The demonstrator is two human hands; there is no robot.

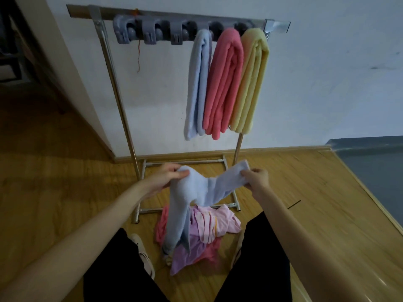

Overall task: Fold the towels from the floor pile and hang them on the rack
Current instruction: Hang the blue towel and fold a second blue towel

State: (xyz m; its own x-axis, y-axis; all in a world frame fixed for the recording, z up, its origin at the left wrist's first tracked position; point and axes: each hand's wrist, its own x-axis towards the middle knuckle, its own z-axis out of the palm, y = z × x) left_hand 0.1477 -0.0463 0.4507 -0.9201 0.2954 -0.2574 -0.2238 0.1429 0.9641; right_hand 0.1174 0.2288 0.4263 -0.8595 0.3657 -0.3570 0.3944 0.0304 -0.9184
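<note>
Head cam: left hand [166, 178] & right hand [256, 178] each pinch the blue towel [192, 197] – lifted off floor pile [209, 232] to spread for folding.

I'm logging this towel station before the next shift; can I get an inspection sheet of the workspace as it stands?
Surface: wooden floor, bare around the pile.
Job's things: rack holds three folded towels: pale blue, pink, yellow; three clips free. Light blue towel held up above the floor pile.
Clutter: thin dark stick on the floor.
Hands: left hand and right hand each grip an end of the light blue towel.
Cables: red string dangling from the rack.
Surroundings: white wall, baseboard.
</note>
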